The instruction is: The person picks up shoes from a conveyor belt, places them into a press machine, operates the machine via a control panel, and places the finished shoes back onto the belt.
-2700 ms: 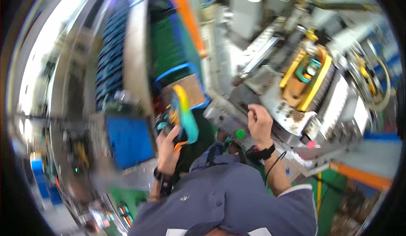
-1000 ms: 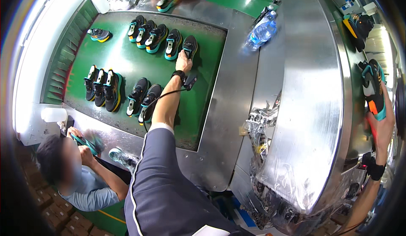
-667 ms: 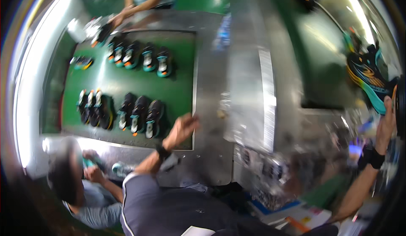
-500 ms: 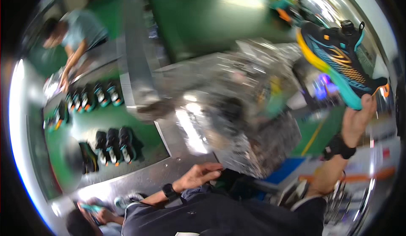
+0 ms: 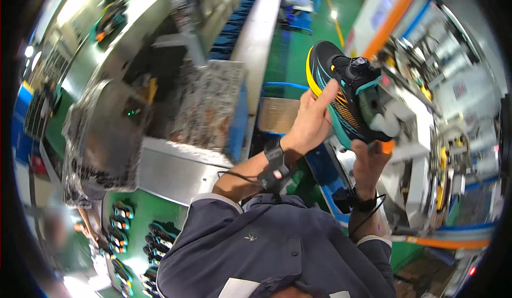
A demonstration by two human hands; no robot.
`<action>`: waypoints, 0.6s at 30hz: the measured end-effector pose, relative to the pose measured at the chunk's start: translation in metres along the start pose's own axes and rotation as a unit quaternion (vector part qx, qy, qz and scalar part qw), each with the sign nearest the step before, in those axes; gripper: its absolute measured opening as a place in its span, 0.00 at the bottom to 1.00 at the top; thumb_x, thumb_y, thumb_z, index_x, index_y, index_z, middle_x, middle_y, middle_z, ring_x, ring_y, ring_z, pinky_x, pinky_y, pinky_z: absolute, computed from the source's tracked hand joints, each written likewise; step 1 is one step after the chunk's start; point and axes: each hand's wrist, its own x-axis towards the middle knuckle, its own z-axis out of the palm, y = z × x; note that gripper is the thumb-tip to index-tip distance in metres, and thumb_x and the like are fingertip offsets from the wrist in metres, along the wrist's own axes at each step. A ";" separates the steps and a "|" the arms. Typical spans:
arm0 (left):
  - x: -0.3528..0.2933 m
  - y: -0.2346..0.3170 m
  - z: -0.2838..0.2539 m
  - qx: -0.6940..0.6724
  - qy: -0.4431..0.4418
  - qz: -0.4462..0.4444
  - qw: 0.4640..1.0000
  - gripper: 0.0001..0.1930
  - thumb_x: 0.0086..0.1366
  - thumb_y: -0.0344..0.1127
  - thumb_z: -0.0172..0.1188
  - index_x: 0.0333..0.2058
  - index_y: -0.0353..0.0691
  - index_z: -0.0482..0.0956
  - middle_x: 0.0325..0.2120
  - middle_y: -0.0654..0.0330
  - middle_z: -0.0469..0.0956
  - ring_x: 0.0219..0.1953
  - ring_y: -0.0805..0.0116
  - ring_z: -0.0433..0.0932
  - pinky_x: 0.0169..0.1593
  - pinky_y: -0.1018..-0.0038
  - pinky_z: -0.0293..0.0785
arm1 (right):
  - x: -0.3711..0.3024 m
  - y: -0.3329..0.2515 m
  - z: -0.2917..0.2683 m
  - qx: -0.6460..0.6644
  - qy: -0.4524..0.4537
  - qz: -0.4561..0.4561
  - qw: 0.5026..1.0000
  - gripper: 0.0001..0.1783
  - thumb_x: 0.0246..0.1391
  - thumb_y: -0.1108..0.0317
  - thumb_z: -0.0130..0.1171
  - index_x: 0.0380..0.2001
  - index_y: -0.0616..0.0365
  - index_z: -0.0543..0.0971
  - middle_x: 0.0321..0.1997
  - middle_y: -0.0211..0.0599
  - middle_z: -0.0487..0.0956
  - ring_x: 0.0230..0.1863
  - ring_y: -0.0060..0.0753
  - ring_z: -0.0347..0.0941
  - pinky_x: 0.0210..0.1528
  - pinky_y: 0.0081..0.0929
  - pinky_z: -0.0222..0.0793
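A black sneaker with orange and blue stripes on its side and a yellow-to-teal sole is held up between both hands, toe pointing away and its opening facing right. My left hand grips the midsole edge, with the thumb lying over the side of the upper. At the heel, my right hand is closed around the back end, near an orange tab. Some pale material shows beside the shoe opening; what it is I cannot tell. Straps with small dark devices sit on both wrists.
A blue-rimmed crate stands beyond my left hand. White machinery is close on the right, with an orange post farther off. At left are a film-wrapped metal box and several sneakers on a green surface.
My view has swung right, toward the machinery. The sneaker was in my right hand alone; now my left hand has come up from near my waist and grips it too.
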 end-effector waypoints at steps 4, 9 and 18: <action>0.034 -0.103 0.032 0.100 -0.007 -0.099 0.990 0.14 0.71 0.37 0.53 0.49 0.33 0.73 0.41 0.61 0.80 0.41 0.71 0.79 0.46 0.73 0.75 | 0.020 0.009 -0.114 -0.024 -0.060 -0.073 0.995 0.50 0.46 0.56 0.73 0.63 0.71 0.59 0.58 0.47 0.71 0.59 0.37 0.69 0.58 0.31 0.66; 0.046 -0.234 0.092 0.310 -0.089 -0.150 0.935 0.17 0.64 0.38 0.64 0.46 0.34 0.74 0.35 0.65 0.78 0.36 0.79 0.75 0.40 0.78 0.74 | 0.013 0.057 -0.231 -0.060 0.061 0.107 0.991 0.45 0.38 0.68 0.72 0.60 0.66 0.63 0.49 0.41 0.76 0.47 0.32 0.75 0.49 0.26 0.73; 0.080 -0.461 0.130 0.336 -0.245 -0.317 0.852 0.29 0.70 0.53 0.50 0.58 0.32 0.68 0.48 0.58 0.75 0.48 0.69 0.73 0.51 0.75 0.69 | -0.044 0.128 -0.427 -0.072 0.367 0.180 0.910 0.34 0.37 0.72 0.67 0.53 0.64 0.72 0.46 0.35 0.75 0.45 0.26 0.72 0.51 0.24 0.68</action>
